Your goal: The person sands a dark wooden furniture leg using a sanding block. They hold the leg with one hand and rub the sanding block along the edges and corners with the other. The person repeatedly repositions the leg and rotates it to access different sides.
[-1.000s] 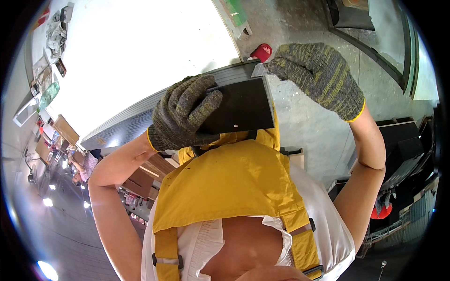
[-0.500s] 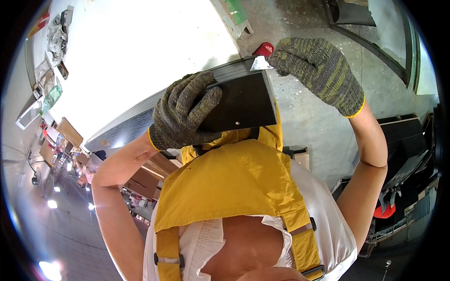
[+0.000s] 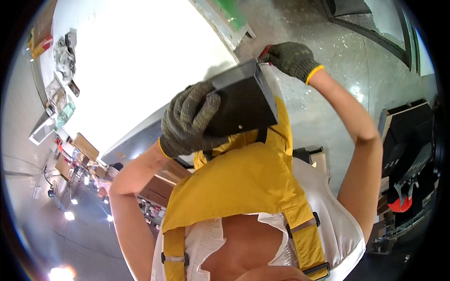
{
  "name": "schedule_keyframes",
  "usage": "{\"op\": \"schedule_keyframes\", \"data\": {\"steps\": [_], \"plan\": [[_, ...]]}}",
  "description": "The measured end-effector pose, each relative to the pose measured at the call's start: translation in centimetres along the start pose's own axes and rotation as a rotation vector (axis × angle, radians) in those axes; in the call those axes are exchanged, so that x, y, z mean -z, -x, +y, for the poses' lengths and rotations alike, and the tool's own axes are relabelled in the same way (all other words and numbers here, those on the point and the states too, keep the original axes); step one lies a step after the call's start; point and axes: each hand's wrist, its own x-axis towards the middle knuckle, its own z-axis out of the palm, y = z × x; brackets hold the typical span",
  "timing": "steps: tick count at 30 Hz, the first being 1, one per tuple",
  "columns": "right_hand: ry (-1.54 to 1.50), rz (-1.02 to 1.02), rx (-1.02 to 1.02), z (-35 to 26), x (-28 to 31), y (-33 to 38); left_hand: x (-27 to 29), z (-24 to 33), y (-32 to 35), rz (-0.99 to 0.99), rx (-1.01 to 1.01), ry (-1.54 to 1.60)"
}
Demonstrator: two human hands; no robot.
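Observation:
My left hand (image 3: 190,117), in a dark knitted glove with a yellow cuff, is closed over a long black box-shaped board (image 3: 243,100). Its thumb lies on the face turned toward me, which has a small pale dot near the lower edge. The board is held slightly tilted in front of my body, beside the white tabletop. Just past the board's far right corner, my right hand (image 3: 293,58), gloved the same way, has its fingers curled together. The thin pale flat piece pinched there is now mostly hidden. Something red (image 3: 265,52) shows beside those fingertips.
The large white tabletop (image 3: 136,56) fills the upper left, with a crumpled grey cloth (image 3: 63,58) and other clutter along its left side. A dark frame (image 3: 370,40) stands at the upper right. Black panels (image 3: 408,129) are stacked at right, near a red-and-grey glove (image 3: 401,199).
My right hand has moved slightly left and turned, its fingers curling tighter so the pale piece is hidden. The board has tilted, showing more of its end. My left hand keeps its hold.

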Motion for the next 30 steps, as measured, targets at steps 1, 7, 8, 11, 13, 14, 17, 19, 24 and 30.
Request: {"op": "schedule_keyframes", "data": {"steps": [1,7,8,11,13,14,17,19,24,30], "plan": [[-0.237,0.096,0.008,0.7,0.5,0.1,-0.5,-0.1,0.3,0.026,-0.034,-0.008],[-0.144,0.864,0.482,-3.2,1.0,7.8,-0.2,0.7,-0.2,0.007,-0.009,-0.074],[-0.203,0.815,0.458,-3.8,1.0,8.1,-0.2,0.8,-0.3,-0.003,0.0,-0.074],[-0.214,0.726,0.402,-5.1,2.2,9.1,-0.2,0.9,-0.4,0.005,-0.026,-0.075],[-0.119,0.829,0.428,-3.6,-0.3,7.4,-0.2,1.0,-0.5,0.006,-0.035,-0.069],[-0.07,0.883,0.437,-2.9,-0.8,6.3,-0.3,0.9,-0.5,0.013,-0.047,-0.064],[-0.438,0.316,-0.021,-2.3,-0.4,4.2,-0.6,0.9,-0.3,0.051,-0.059,-0.102],[-0.482,0.495,-0.02,-1.0,-2.6,3.9,-1.0,0.8,-1.0,0.084,-0.069,-0.147],[-0.707,0.534,0.236,-5.6,2.5,9.1,-0.7,0.9,-0.4,0.036,-0.049,-0.138],[-0.306,0.645,0.504,-4.0,1.9,8.2,-0.7,0.9,-0.1,0.032,-0.064,-0.114]]}}
